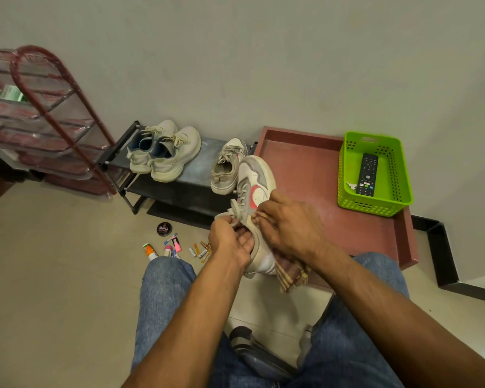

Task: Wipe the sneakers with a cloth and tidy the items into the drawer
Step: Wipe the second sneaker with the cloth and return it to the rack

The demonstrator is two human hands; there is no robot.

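The left hand [231, 242] holds a white and grey leather sneaker with a pink swoosh [254, 186] at its collar, fingers curled in a closed grip. The right hand [289, 225] presses a brown striped cloth [290, 273] against the sneaker's side, fingers curled over it. The sneaker is held above the knees, toe pointing away. A lime green perforated plastic basket [401, 177] on the maroon tray [305, 163] contains a black remote control [367, 175].

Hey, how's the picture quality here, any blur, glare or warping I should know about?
Head view: even indoor light, no harsh glare; strong wide-angle warping bends the red rack and wall edges; left hand, right hand and sneaker fairly sharp; small items on the floor too soft to read.
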